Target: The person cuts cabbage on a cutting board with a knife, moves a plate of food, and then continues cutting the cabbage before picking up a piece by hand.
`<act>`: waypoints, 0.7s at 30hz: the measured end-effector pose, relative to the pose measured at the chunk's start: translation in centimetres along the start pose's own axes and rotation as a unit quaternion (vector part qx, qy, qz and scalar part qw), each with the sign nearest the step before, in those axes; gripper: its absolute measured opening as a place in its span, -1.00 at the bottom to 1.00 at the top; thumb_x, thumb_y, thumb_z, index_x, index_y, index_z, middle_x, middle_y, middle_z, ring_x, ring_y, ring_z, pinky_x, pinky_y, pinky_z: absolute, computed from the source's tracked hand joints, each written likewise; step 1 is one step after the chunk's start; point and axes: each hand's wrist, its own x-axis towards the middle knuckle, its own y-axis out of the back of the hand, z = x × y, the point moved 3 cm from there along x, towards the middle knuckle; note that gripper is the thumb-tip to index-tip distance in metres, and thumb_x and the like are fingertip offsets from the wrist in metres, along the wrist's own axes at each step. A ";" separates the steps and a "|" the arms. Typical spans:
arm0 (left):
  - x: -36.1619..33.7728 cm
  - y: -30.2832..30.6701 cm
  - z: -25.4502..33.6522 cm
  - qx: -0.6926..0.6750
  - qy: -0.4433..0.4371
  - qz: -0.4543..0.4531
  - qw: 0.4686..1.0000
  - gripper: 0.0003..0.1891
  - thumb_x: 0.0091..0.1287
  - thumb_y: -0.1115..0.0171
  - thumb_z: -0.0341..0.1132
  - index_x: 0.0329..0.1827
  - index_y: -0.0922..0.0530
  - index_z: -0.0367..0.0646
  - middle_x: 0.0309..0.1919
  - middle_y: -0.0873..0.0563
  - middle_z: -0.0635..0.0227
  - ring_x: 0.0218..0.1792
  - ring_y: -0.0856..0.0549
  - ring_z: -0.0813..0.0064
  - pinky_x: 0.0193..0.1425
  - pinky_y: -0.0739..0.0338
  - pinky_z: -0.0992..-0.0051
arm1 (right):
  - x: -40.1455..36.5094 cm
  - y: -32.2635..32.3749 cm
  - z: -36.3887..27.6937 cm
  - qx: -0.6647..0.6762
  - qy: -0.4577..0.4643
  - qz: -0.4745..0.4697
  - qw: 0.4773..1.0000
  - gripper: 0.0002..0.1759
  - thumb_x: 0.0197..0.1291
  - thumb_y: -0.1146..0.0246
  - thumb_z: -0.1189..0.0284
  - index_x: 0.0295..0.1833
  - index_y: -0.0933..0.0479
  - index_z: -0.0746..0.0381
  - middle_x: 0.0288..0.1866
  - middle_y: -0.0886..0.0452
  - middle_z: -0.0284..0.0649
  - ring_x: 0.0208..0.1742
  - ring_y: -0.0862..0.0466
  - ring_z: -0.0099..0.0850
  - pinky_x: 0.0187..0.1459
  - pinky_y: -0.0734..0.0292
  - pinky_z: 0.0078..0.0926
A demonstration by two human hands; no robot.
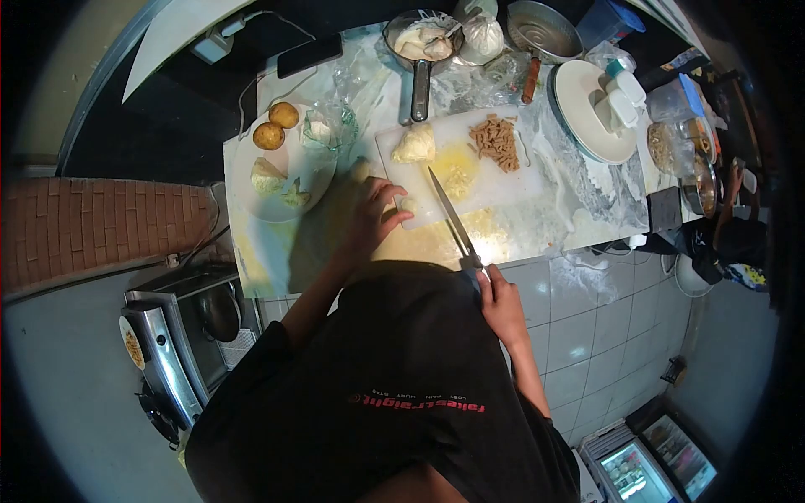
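The right hand [501, 303] is clenched round the handle of a long, slim steel knife [453, 220], whose blade slants over the flat white cutting board [503, 180]. The left hand [373, 216] has its curled fingers pinching a lumpy pale chunk [407, 204] at the board's near-left corner.

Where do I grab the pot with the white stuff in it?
Take the saucepan by its long dark handle, reaching from the near side, over the cutting board. The handle sticks out straight toward the person, while the round bowl is full and offers nothing to hold.
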 end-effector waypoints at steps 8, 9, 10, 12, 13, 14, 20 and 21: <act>-0.6 -1.4 -1.0 0.025 -0.059 -0.013 0.998 -0.72 0.19 -0.44 -0.43 -0.03 -0.66 -0.23 -0.02 -0.58 0.24 0.00 -0.62 0.28 0.08 -0.54 0.38 | 0.8 -0.2 -0.1 0.000 0.016 -0.021 1.000 -0.68 0.48 -0.13 0.25 -0.15 -0.49 0.33 -0.55 -0.54 0.22 -0.37 -0.58 0.28 -0.36 -0.40 0.12; -0.6 -1.4 -0.9 0.010 -0.057 -0.020 0.998 -0.75 0.21 -0.42 -0.44 -0.05 -0.68 -0.25 -0.02 -0.59 0.24 -0.01 -0.62 0.28 0.08 -0.54 0.37 | 0.8 -0.2 -0.1 -0.003 0.012 -0.025 1.000 -0.68 0.48 -0.13 0.25 -0.15 -0.49 0.33 -0.55 -0.54 0.22 -0.36 -0.58 0.28 -0.36 -0.40 0.12; -0.6 -1.3 -0.7 0.010 -0.057 -0.020 0.998 -0.75 0.21 -0.42 -0.44 -0.05 -0.68 -0.25 -0.02 -0.59 0.24 -0.01 -0.62 0.28 0.08 -0.54 0.37 | 0.8 -0.2 -0.1 -0.004 0.013 -0.026 1.000 -0.68 0.48 -0.13 0.25 -0.15 -0.49 0.33 -0.55 -0.54 0.22 -0.36 -0.58 0.28 -0.36 -0.40 0.12; -0.4 -0.9 0.4 0.036 -0.070 -0.042 0.996 -0.79 0.23 -0.39 -0.44 -0.08 -0.70 -0.27 -0.02 -0.61 0.24 -0.03 -0.62 0.29 0.06 -0.54 0.36 | 0.9 -0.3 0.0 -0.003 0.013 -0.020 1.000 -0.67 0.48 -0.13 0.24 -0.17 -0.49 0.33 -0.54 -0.54 0.22 -0.36 -0.58 0.28 -0.36 -0.41 0.11; -0.5 -1.0 0.4 0.036 -0.070 -0.042 0.996 -0.79 0.23 -0.39 -0.44 -0.08 -0.70 -0.27 -0.02 -0.61 0.24 -0.03 -0.62 0.29 0.06 -0.54 0.36 | 0.9 -0.3 0.0 -0.003 0.013 -0.020 1.000 -0.67 0.48 -0.13 0.24 -0.17 -0.49 0.33 -0.54 -0.54 0.22 -0.36 -0.58 0.28 -0.36 -0.41 0.11; -0.7 -1.2 0.3 0.031 -0.066 -0.041 0.997 -0.81 0.24 -0.39 -0.45 -0.11 -0.69 -0.27 -0.03 -0.62 0.24 -0.04 -0.62 0.29 0.06 -0.53 0.35 | 0.8 -0.2 -0.1 0.003 0.014 -0.019 1.000 -0.67 0.48 -0.13 0.24 -0.18 -0.49 0.34 -0.53 -0.54 0.22 -0.35 -0.58 0.28 -0.36 -0.41 0.11; -0.4 -1.8 0.8 0.039 -0.058 -0.016 0.997 -0.89 0.25 -0.36 -0.44 -0.22 -0.62 -0.24 -0.12 -0.64 0.24 -0.08 -0.61 0.22 0.02 -0.54 0.32 | 0.9 -0.5 -0.2 0.003 0.014 -0.017 1.000 -0.66 0.47 -0.15 0.25 -0.21 -0.49 0.35 -0.53 -0.54 0.23 -0.35 -0.58 0.28 -0.36 -0.42 0.10; -0.3 -1.8 0.9 0.046 -0.053 -0.015 0.997 -0.89 0.25 -0.35 -0.46 -0.22 -0.59 -0.24 -0.14 -0.64 0.23 -0.10 -0.62 0.21 0.00 -0.55 0.32 | 0.8 -0.5 -0.2 -0.001 0.013 -0.017 1.000 -0.66 0.46 -0.16 0.25 -0.21 -0.49 0.35 -0.52 -0.54 0.24 -0.34 -0.58 0.27 -0.36 -0.42 0.10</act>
